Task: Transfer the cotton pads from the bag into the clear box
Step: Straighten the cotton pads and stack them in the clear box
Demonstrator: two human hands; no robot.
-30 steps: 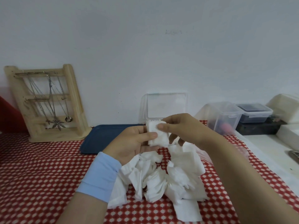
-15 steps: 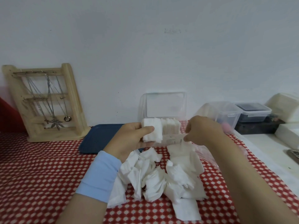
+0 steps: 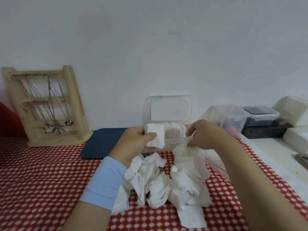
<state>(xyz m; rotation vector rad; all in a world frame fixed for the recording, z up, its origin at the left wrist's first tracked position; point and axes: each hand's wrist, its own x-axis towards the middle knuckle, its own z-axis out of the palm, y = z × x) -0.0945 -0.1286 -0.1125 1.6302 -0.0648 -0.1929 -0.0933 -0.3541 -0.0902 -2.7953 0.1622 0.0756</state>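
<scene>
- While the left hand [image 3: 133, 145] grips a stack of cotton pads [image 3: 155, 136] in front of the clear box [image 3: 168, 110], the right hand [image 3: 206, 135] pinches a single pad [image 3: 185, 145] just right of it.
- That box stands open at the table's [image 3: 41, 180] far side, partly filled.
- Loose pads [image 3: 158, 184] heap nearer; the bag [image 3: 216, 164] lies right of them.
</scene>
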